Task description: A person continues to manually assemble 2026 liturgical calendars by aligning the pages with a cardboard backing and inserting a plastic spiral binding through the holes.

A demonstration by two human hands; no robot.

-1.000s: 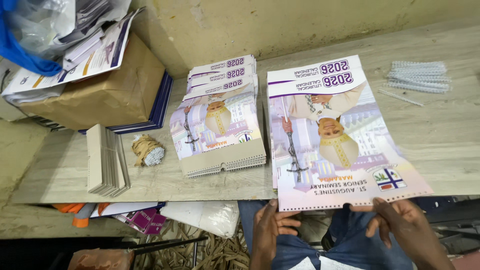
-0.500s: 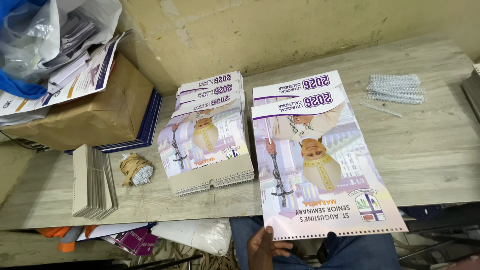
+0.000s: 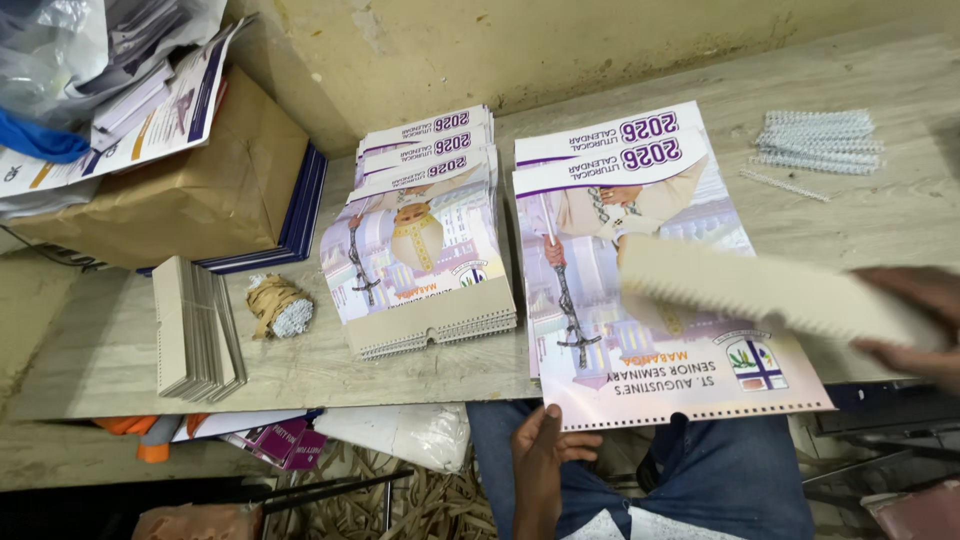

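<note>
A printed calendar sheet (image 3: 640, 300) with a purple header lies on the wooden table (image 3: 880, 220), its punched edge toward me. My left hand (image 3: 545, 450) grips that near edge at the left corner. My right hand (image 3: 915, 320), blurred at the right edge, holds a long beige cardboard strip (image 3: 770, 290) with a punched edge over the calendar's right side. Left of the sheet stands a stack of bound calendars (image 3: 425, 250) with wire spines facing me.
Several white binding wires (image 3: 815, 140) lie at the far right. A stack of beige cardboard strips (image 3: 195, 325) and a small bundle wrapped in brown tape (image 3: 280, 305) sit at left. A cardboard box (image 3: 190, 190) with papers and plastic bags fills the far left corner.
My right hand has come in from the right carrying the beige cardboard strip over the calendar. My left hand stays on the near edge. The camera has shifted slightly.
</note>
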